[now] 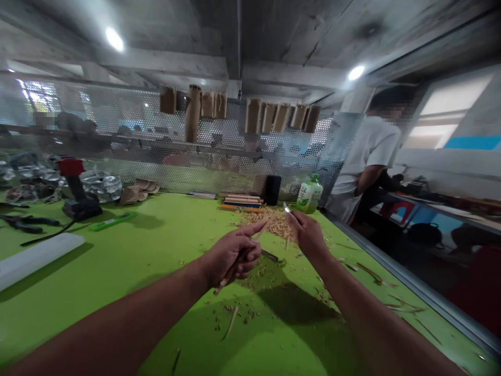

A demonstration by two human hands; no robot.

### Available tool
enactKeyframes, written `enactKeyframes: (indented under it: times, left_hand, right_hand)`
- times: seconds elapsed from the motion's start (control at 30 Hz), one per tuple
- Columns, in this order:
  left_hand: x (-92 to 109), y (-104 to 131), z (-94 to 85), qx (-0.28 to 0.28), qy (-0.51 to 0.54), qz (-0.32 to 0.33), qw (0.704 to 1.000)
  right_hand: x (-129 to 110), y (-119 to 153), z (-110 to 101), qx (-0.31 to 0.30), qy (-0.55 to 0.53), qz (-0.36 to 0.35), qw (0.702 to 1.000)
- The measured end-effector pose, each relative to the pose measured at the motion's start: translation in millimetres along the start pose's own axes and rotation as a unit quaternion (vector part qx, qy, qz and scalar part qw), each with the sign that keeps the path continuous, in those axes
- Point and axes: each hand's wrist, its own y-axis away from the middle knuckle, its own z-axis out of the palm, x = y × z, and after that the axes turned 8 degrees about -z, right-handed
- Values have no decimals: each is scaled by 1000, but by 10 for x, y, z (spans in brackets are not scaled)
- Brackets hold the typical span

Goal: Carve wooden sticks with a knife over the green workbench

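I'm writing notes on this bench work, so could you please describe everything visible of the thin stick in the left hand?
The thin stick is pale tan and looks like wood or bamboo. It lies aslant in the closed left hand, whose fingers hide its middle. One end points forward, toward the shavings; the other juts out behind the hand, above the green table. Finer detail is unclear.
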Motion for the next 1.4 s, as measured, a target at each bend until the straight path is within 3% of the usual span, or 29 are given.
enactKeyframes:
  times: [0.1, 0.27, 0.37, 0.5, 0.77, 1.0, 1.4]
  left_hand:
    - [4, -13, -7, 29, -12, 20, 999]
    - [-3, -35, -48, 72, -25, 32, 997]
    - [-26, -46, -66, 81, -24, 33, 996]
    - [-39, -49, -56, 81, -21, 31, 996]
    - [-22, -19, -20, 49, -26, 23, 998]
    - [-12, -40, -43, 75, -20, 25, 997]
    - [0, -28, -52, 51, -32, 6, 998]
  right_hand:
    - [-48, 28, 4, -5, -16, -27, 999]
    - [-350, 200, 141, -116, -37, -125, 985]
    - [-432, 268, 204, -140, -24, -143, 980]
    - [-413, 261, 191, -135, -13, -141, 981]
    - [-243, 113, 55, -50, -9, -86, 995]
    - [-388, 227, 165, -127, -1, -117, 985]
    - [-319, 138, 78, -101, 0, -107, 989]
